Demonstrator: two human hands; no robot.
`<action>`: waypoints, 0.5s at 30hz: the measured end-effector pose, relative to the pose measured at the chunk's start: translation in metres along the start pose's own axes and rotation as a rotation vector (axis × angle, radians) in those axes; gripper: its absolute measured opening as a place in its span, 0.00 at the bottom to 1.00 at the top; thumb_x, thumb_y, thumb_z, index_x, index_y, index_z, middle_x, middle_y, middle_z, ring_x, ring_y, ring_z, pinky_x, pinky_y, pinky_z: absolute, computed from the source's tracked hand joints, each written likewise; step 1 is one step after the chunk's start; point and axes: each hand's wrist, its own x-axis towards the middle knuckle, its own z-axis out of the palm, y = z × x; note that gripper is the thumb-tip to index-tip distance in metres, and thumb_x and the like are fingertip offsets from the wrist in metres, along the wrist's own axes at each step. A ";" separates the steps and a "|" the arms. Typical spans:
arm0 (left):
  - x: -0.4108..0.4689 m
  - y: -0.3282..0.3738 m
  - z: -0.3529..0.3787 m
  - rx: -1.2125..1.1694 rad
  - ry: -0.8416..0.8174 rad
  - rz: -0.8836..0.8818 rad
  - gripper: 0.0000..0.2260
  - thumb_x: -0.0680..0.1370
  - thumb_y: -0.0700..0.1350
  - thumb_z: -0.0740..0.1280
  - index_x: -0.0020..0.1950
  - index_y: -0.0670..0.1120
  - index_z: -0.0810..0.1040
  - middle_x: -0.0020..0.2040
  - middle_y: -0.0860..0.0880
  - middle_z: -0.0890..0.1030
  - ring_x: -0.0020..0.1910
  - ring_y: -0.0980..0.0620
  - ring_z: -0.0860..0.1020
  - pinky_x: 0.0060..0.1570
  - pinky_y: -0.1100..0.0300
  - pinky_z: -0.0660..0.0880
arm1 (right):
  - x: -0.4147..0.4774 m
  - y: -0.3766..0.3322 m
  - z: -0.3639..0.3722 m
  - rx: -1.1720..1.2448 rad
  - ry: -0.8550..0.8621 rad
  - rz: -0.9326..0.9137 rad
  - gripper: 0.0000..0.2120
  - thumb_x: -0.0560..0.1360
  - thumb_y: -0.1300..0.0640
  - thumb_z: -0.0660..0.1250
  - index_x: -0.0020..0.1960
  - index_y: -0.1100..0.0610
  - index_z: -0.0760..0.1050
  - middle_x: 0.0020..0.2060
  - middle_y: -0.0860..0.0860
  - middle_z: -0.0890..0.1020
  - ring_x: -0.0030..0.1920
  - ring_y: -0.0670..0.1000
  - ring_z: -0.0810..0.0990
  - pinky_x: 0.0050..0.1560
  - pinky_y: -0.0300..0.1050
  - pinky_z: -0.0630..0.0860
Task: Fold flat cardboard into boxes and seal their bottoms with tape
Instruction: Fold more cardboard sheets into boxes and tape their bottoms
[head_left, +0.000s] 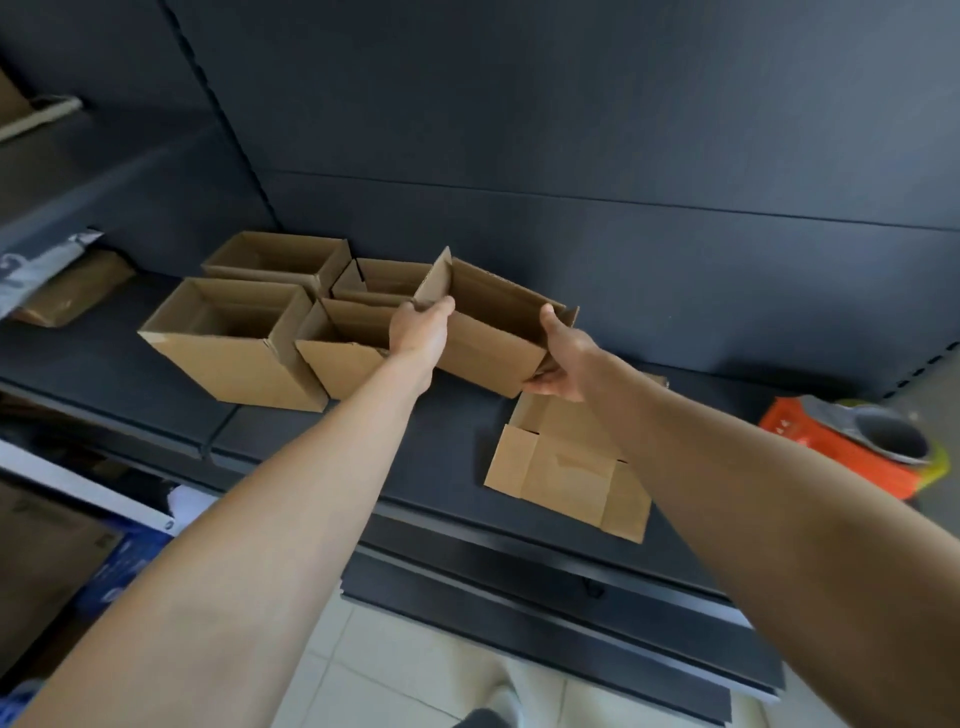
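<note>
A folded cardboard box (491, 332) hangs tilted just above the dark shelf (441, 431), its open top facing me. My left hand (418, 332) grips its left wall at the upper corner. My right hand (563, 358) grips its right end, thumb on top and fingers under the lower corner. Several finished open boxes (234, 343) stand in a cluster to the left, touching one another. A stack of flat cardboard blanks (566, 467) lies on the shelf below my right hand. An orange tape dispenser (852, 447) rests at the far right.
The shelf's dark back panel (571, 130) rises right behind the boxes. A brown wrapped parcel (72, 291) lies at the far left. Lower shelf edges (545, 623) jut toward me, with tiled floor (395, 670) beneath.
</note>
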 end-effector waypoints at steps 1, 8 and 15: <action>0.006 -0.004 0.001 0.013 -0.017 -0.012 0.29 0.79 0.52 0.64 0.76 0.46 0.58 0.71 0.46 0.68 0.68 0.44 0.68 0.68 0.51 0.66 | 0.003 0.002 -0.001 0.011 -0.001 0.016 0.30 0.77 0.40 0.62 0.72 0.54 0.60 0.66 0.58 0.71 0.64 0.62 0.74 0.62 0.60 0.74; 0.028 -0.018 0.015 -0.042 -0.045 -0.121 0.28 0.78 0.57 0.64 0.73 0.46 0.63 0.69 0.45 0.70 0.68 0.43 0.69 0.68 0.47 0.67 | 0.017 -0.008 -0.007 -0.006 -0.028 -0.006 0.33 0.76 0.39 0.62 0.74 0.55 0.58 0.69 0.57 0.69 0.67 0.60 0.71 0.66 0.59 0.71; 0.036 -0.027 0.019 -0.142 0.065 -0.162 0.22 0.79 0.49 0.65 0.71 0.44 0.67 0.65 0.44 0.74 0.64 0.45 0.73 0.65 0.52 0.70 | 0.021 -0.007 -0.006 -0.038 -0.155 -0.037 0.34 0.77 0.38 0.60 0.73 0.60 0.61 0.69 0.55 0.69 0.67 0.56 0.71 0.63 0.51 0.71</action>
